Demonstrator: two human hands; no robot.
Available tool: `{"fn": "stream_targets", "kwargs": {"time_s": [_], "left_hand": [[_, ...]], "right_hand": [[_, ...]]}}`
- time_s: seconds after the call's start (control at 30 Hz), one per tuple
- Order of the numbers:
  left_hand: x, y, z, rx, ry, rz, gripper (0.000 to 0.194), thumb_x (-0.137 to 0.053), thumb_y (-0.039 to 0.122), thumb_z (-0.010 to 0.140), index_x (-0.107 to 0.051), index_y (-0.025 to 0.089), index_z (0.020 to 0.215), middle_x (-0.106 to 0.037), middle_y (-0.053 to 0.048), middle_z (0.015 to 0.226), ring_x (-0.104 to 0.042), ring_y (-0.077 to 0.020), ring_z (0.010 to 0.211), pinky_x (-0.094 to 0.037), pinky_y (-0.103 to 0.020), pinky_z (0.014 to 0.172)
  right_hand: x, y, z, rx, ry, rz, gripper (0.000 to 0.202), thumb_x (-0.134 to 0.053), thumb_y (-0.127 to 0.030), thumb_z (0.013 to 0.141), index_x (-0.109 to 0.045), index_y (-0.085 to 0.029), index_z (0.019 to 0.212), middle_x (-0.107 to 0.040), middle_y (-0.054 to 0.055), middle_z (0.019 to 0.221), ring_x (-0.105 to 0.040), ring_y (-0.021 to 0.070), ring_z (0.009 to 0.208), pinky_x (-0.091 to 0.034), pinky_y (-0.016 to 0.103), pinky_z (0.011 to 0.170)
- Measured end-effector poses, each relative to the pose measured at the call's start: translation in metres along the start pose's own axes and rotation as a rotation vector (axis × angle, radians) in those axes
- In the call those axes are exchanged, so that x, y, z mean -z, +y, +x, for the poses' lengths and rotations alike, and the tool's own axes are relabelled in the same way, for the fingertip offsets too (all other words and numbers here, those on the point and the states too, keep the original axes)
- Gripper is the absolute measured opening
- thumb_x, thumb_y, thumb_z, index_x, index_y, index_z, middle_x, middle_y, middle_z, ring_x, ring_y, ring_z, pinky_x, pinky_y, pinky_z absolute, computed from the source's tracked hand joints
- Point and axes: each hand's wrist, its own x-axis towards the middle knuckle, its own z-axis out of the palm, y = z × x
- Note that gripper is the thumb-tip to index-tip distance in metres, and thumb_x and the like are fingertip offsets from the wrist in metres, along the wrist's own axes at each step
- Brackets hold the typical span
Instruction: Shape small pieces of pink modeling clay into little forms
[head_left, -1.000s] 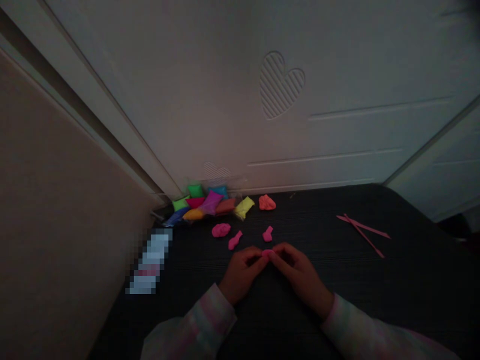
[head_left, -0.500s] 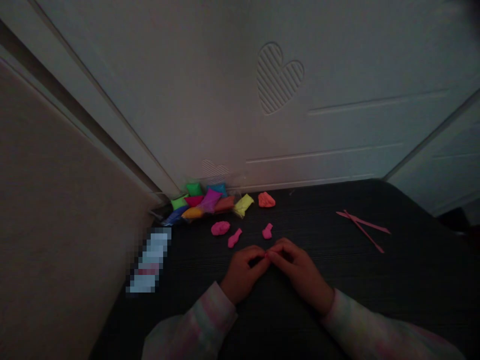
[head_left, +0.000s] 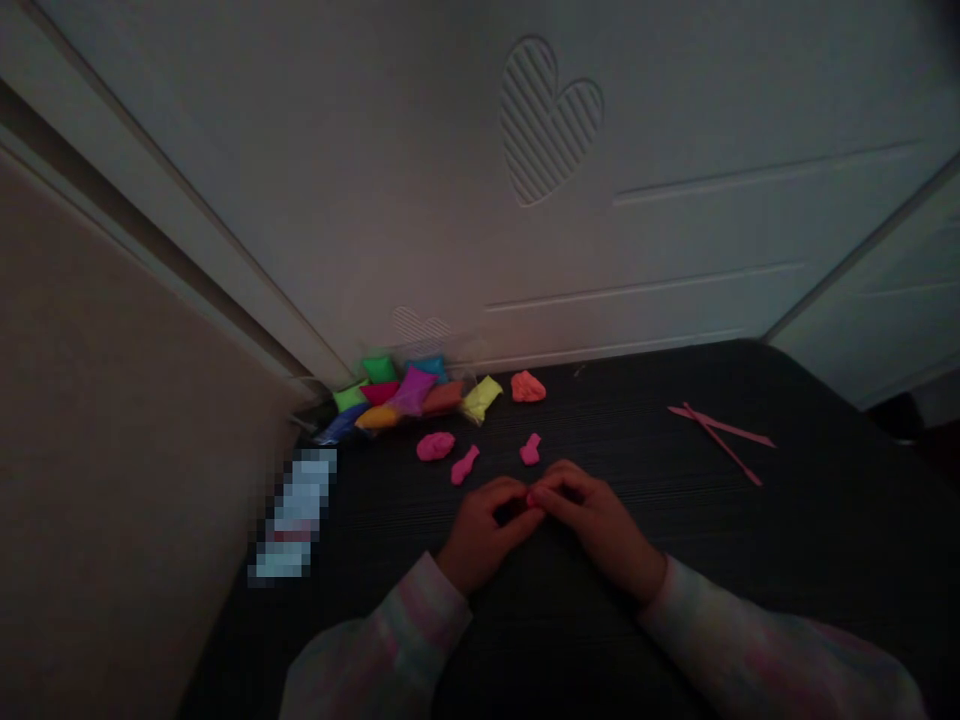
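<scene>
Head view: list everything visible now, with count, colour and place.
Packets: about eight, mixed colours, clear plastic at back left
Yellow packet: one, yellow, right end of the packets
Orange lump: one, orange, back centre
Rounded lump: one, pink, before the packets
Necked pieces: two, pink, beyond the hands
Pinched piece: one, pink, between the fingertips
Slim sticks: two, pink, crossed at right
Pixelated item: one, pale blue, left
Table: one, near-black, beneath
Hearts: two, white, on the white panel behind
Wall: one, brownish, left
Sleeves: two, pastel, front
Left hand, right hand: one each, bare, front centre
</scene>
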Motion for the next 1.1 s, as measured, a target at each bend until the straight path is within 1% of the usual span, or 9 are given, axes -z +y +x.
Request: {"fn": "stream_targets", "kwargs": {"time_s": [0.1, 0.23, 0.43, 0.6, 0.7, 0.83, 0.97, 1.03, 1.1], "left_hand": [[0.0009, 0.0004, 0.0007, 0.004, -0.013, -0.009, 0.014, -0.059, 0.027, 0.077, -0.066, 0.016, 0.071, -0.065, -0.003, 0.075, -0.059, -0.0172, 0.075, -0.045, -0.028, 0.071], [0.002, -0.0004, 0.0015, 0.023, 0.007, -0.024, 0.018, -0.056, 0.028, 0.079, -0.068, 0.015, 0.073, -0.065, -0.004, 0.076, -0.058, -0.0164, 0.072, -0.044, -0.027, 0.067], [0.0009, -0.0017, 0.0013, 0.038, 0.043, -0.053, 0.017, -0.059, 0.03, 0.077, -0.067, 0.016, 0.072, -0.063, -0.003, 0.073, -0.056, -0.0153, 0.068, -0.043, -0.026, 0.063], [0.0012, 0.0005, 0.0014, 0.065, 0.083, -0.068, 0.016, -0.06, 0.029, 0.077, -0.068, 0.017, 0.075, -0.066, -0.003, 0.074, -0.057, -0.0157, 0.069, -0.044, -0.027, 0.065], [0.0018, 0.0013, 0.002, 0.081, 0.101, -0.073, 0.016, -0.061, 0.029, 0.076, -0.069, 0.017, 0.071, -0.066, -0.002, 0.071, -0.057, -0.0155, 0.067, -0.045, -0.027, 0.065], [0.0027, 0.0026, 0.0028, 0.097, 0.138, -0.085, 0.014, -0.061, 0.028, 0.076, -0.069, 0.018, 0.07, -0.068, -0.002, 0.073, -0.059, -0.0157, 0.067, -0.045, -0.027, 0.066], [0.0027, 0.0035, 0.0027, 0.092, 0.167, -0.098, 0.012, -0.061, 0.026, 0.075, -0.069, 0.018, 0.069, -0.068, -0.001, 0.072, -0.06, -0.0155, 0.068, -0.046, -0.027, 0.067], [0.0024, 0.0037, 0.0024, 0.082, 0.178, -0.103, 0.012, -0.061, 0.026, 0.074, -0.068, 0.018, 0.068, -0.067, -0.001, 0.07, -0.06, -0.0156, 0.068, -0.047, -0.027, 0.066], [0.0021, 0.0033, 0.0019, 0.071, 0.198, -0.112, 0.011, -0.062, 0.027, 0.074, -0.067, 0.017, 0.07, -0.068, -0.002, 0.071, -0.061, -0.0158, 0.068, -0.047, -0.026, 0.065]], "right_hand": [[-0.0001, -0.0015, -0.0004, -0.012, -0.006, 0.008, 0.015, -0.063, -0.033, 0.072, -0.068, -0.02, 0.066, -0.058, 0.0, 0.073, -0.056, 0.0162, 0.074, -0.042, 0.03, 0.071], [-0.0005, -0.0016, -0.0009, -0.025, 0.0, -0.014, 0.012, -0.064, -0.031, 0.072, -0.069, -0.021, 0.076, -0.058, 0.0, 0.076, -0.054, 0.0152, 0.072, -0.041, 0.029, 0.068], [-0.0007, 0.0025, 0.0004, -0.031, 0.014, -0.03, 0.016, -0.063, -0.035, 0.074, -0.066, -0.02, 0.068, -0.057, -0.001, 0.071, -0.053, 0.0145, 0.069, -0.042, 0.028, 0.065], [-0.0001, -0.0002, 0.001, -0.047, 0.013, -0.01, 0.019, -0.062, -0.037, 0.072, -0.066, -0.02, 0.066, -0.057, -0.001, 0.071, -0.054, 0.0148, 0.07, -0.042, 0.028, 0.066], [-0.0002, -0.0026, 0.0009, -0.058, 0.005, -0.001, 0.018, -0.062, -0.036, 0.072, -0.066, -0.019, 0.067, -0.058, -0.001, 0.071, -0.054, 0.0148, 0.07, -0.042, 0.028, 0.067], [-0.0012, -0.0029, 0.0004, -0.088, 0.008, 0.004, 0.019, -0.062, -0.037, 0.072, -0.064, -0.019, 0.076, -0.057, -0.002, 0.067, -0.052, 0.0136, 0.065, -0.041, 0.027, 0.061], [-0.0016, -0.0014, 0.0003, -0.098, -0.005, -0.009, 0.022, -0.059, -0.04, 0.074, -0.06, -0.019, 0.072, -0.058, -0.002, 0.067, -0.053, 0.0134, 0.064, -0.042, 0.026, 0.059], [-0.0013, -0.0007, 0.0006, -0.089, -0.014, -0.037, 0.022, -0.057, -0.039, 0.075, -0.059, -0.018, 0.072, -0.058, -0.001, 0.067, -0.054, 0.0136, 0.064, -0.043, 0.026, 0.06], [-0.0011, -0.0003, 0.0007, -0.072, -0.021, -0.081, 0.02, -0.055, -0.038, 0.078, -0.059, -0.018, 0.073, -0.058, -0.001, 0.067, -0.054, 0.0138, 0.064, -0.044, 0.026, 0.06]]}}
